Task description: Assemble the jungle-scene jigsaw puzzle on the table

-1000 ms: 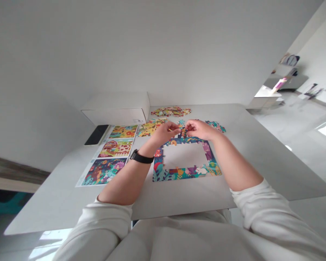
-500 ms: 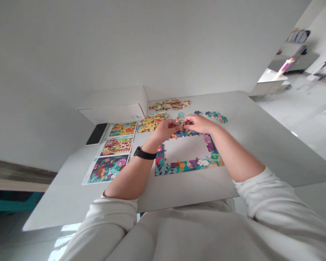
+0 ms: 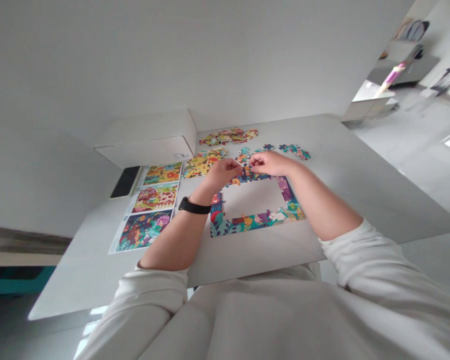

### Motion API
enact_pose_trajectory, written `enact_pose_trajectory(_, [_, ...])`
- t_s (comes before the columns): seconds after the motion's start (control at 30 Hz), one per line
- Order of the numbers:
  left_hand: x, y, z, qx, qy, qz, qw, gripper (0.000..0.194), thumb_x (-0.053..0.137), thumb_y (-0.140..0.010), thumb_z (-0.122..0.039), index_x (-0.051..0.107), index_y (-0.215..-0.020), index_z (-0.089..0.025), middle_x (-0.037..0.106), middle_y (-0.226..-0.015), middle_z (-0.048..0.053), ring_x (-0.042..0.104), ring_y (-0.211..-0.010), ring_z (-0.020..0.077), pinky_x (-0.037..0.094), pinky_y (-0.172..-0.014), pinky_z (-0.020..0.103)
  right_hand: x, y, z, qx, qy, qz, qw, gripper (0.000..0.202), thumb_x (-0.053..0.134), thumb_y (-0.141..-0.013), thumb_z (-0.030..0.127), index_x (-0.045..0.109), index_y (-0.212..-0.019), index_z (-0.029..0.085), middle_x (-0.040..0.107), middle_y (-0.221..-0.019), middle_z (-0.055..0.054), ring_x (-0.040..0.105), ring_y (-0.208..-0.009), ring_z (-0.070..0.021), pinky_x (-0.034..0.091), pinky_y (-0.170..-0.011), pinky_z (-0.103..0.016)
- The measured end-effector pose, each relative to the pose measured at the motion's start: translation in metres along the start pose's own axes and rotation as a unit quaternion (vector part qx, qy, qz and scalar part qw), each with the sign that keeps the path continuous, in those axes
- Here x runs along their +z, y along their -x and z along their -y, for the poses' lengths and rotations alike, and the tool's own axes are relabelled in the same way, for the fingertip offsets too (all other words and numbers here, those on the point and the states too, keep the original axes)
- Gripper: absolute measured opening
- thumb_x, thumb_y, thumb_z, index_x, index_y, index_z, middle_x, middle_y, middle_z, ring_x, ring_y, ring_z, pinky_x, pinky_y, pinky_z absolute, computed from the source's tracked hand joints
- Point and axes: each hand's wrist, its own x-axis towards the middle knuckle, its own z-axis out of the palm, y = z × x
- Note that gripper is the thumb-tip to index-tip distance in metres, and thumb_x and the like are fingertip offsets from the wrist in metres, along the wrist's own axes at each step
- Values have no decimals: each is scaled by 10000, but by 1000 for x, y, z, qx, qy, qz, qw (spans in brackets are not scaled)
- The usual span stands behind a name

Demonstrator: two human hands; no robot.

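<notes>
A jigsaw puzzle border lies on the table as a colourful rectangular frame around a bare middle. Over its far edge, my left hand has thumb and fingers pinched together; what sits between them is too small to make out. My right hand faces it a short gap away, its bent fingers closed on a small dark puzzle piece, mostly hidden. Loose puzzle pieces show between the two hands. An orange piece lies just below my left fingertips. A black watch is on my left wrist.
Yellow pieces and a further pile lie behind my left hand. Teal pieces lie beyond my right. On the left are a picture sheet, a phone and a white box against the wall.
The view has shifted slightly, so the table appears a little higher and further left. My hands stay over the border's far edge, their fingertips slightly further apart.
</notes>
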Motion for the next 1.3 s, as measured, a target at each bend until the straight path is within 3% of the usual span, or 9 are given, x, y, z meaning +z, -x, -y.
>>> enact_pose_trajectory(0.33, [0,0,4,-8,-24,25,999,184,728,-848,-361,725,-827,-178,765,-750,49,617,-581,127,464,-544,227,2,0,-3,15,28,11,999,222,770,-893,354,748,-1045,193,766,-919,-30,648,-785,-160,447,-740,-276])
enact_pose_trajectory(0.53, [-5,-6,17,21,-29,-12,999,175,751,-792,-334,719,-858,-175,788,-804,73,606,-587,121,390,-516,204,-2,2,0,49,73,21,996,213,803,-903,353,770,-1048,201,783,-914,-32,657,-766,-155,446,-745,-275])
enact_pose_trajectory(0.7, [-7,-7,22,43,-74,-32,996,161,761,-771,-304,739,-873,-181,741,-766,44,644,-680,150,436,-598,232,1,3,-2,100,111,69,986,155,814,-913,350,776,-976,213,798,-852,-33,686,-718,-164,452,-704,-272])
enact_pose_trajectory(0.93, [-3,-12,29,47,-132,12,990,168,753,-808,-343,763,-911,-210,753,-792,37,681,-738,180,494,-668,261,16,-2,-5,123,161,85,976,119,772,-935,276,772,-1032,206,813,-862,-53,706,-728,-176,449,-659,-271])
enact_pose_trajectory(1.13, [-4,-10,33,108,-210,37,971,185,770,-824,-361,805,-978,-263,809,-1012,59,732,-992,249,551,-853,310,28,-3,2,144,223,72,961,125,771,-931,292,791,-1036,228,820,-932,-62,711,-804,-207,444,-692,-288])
enact_pose_trajectory(1.3, [-2,-6,35,179,-274,87,941,320,817,-790,-353,819,-1101,-281,783,-1191,75,690,-1175,292,506,-1070,382,32,-6,1,138,249,53,957,141,784,-925,293,800,-1052,233,823,-1070,-105,730,-956,-258,466,-767,-306])
